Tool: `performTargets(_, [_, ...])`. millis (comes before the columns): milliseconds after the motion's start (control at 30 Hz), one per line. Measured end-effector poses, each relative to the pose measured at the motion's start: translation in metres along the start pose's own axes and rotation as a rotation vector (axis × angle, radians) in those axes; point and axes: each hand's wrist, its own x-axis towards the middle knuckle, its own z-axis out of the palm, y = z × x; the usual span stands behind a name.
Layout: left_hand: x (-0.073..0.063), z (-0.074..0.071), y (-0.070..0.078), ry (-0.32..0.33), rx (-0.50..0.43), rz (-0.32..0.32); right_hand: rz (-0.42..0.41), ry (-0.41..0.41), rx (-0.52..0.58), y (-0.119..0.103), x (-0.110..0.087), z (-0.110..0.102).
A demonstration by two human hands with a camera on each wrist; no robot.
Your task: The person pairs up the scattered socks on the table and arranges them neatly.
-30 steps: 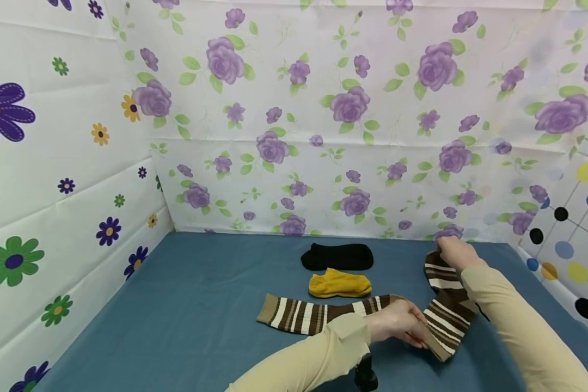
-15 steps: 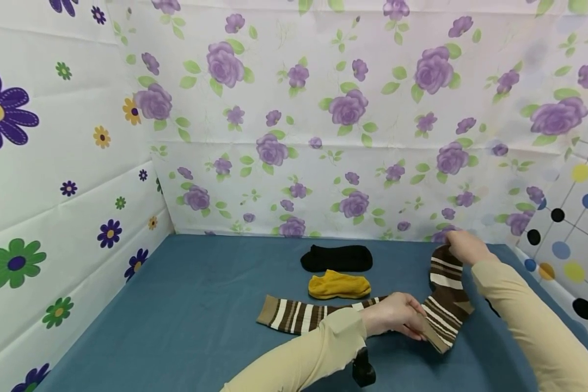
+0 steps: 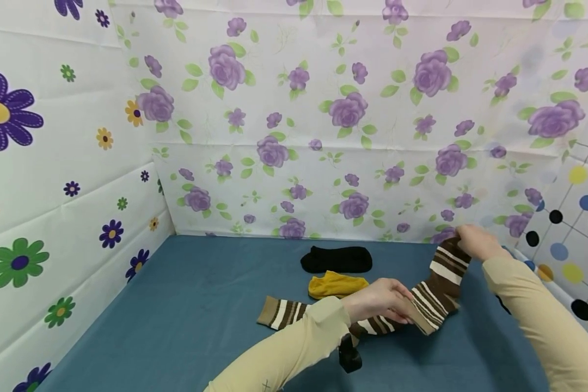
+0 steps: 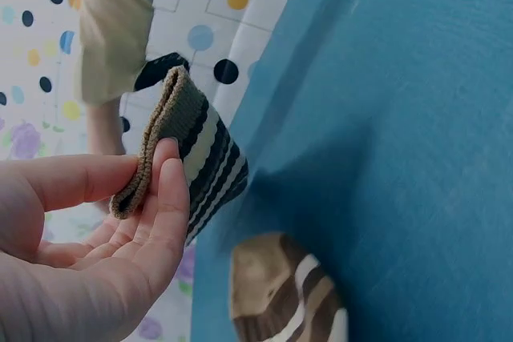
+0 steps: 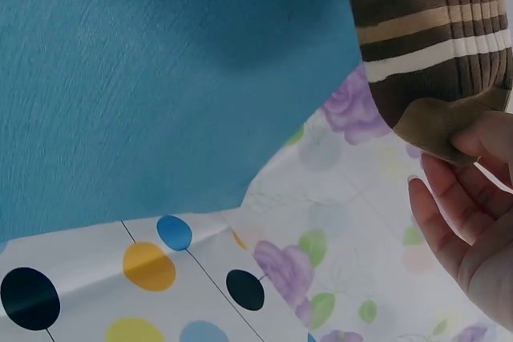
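Observation:
A brown sock with white and tan stripes [image 3: 447, 270] is stretched between my two hands, raised off the table. My left hand [image 3: 383, 300] pinches its tan cuff [image 4: 148, 142] between thumb and fingers. At the other end my right hand [image 3: 477, 242] pinches the tan toe [image 5: 437, 130]. A second striped sock [image 3: 276, 312] lies flat on the table, partly covered by my left hand and sleeve. Just beyond my left hand is a folded yellow sock [image 3: 335, 284]. Behind that one lies a black sock [image 3: 337, 259].
A blue cloth [image 3: 201, 283] covers the table. Floral sheets [image 3: 274, 109] stand as a wall at the back, with a flowered sheet [image 3: 73, 228] on the left. A dotted sheet [image 3: 568, 239] borders the right side.
Both hands have lifted the striped sock higher off the table. The left hand moved left and up, the right hand slightly right and up. The yellow and black socks stayed put.

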Motion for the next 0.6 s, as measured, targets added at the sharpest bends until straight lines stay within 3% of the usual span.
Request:
performTargets(267, [-0.007, -0.018, 0.011, 0.008, 0.009, 0.030, -0.019, 0.008, 0.052, -0.001, 0.000, -0.009])
performTargets(600, [-0.018, -0.046, 0.022, 0.050, -0.019, 0.042, 0.023, 0.029, 0.178, -0.003, 0.004, -0.013])
